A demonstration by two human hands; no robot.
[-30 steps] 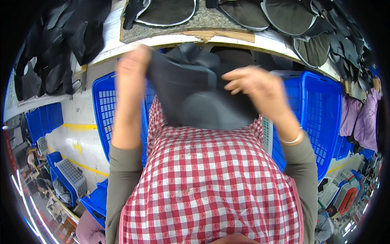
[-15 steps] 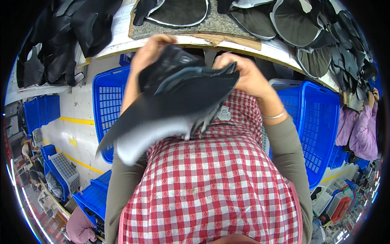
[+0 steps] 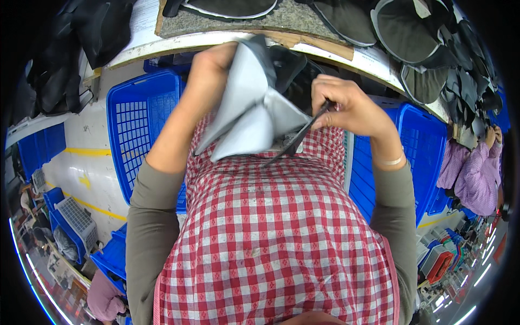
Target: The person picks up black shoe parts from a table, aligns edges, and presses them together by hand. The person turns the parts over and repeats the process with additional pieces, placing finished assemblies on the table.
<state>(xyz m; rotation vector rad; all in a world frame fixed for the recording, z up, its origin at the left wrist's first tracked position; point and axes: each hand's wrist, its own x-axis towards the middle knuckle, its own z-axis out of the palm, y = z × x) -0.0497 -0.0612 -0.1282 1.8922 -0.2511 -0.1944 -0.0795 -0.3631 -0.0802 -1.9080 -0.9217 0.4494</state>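
A black piece that looks like a shoe upper [image 3: 246,127], its pale grey lining turned outward, hangs in front of my apron. My left hand [image 3: 213,67] is closed on its upper edge, blurred, with the fingertips partly behind the material. My right hand [image 3: 349,105] pinches a thin black edge of the same piece between thumb and fingers. The piece is folded and fanned out between both hands, just short of the table's near edge.
More black pieces with pale rims [image 3: 406,32] lie on the table [image 3: 303,27] ahead and heap up at its right. Dark pieces [image 3: 105,38] hang at the far left. Blue baskets [image 3: 130,130] flank me. A co-worker's purple sleeve [image 3: 476,179] shows at the right.
The shoe upper has been turned so its pale lining faces out instead of its black side. My hands have moved farther apart, the right one outward and slightly down.
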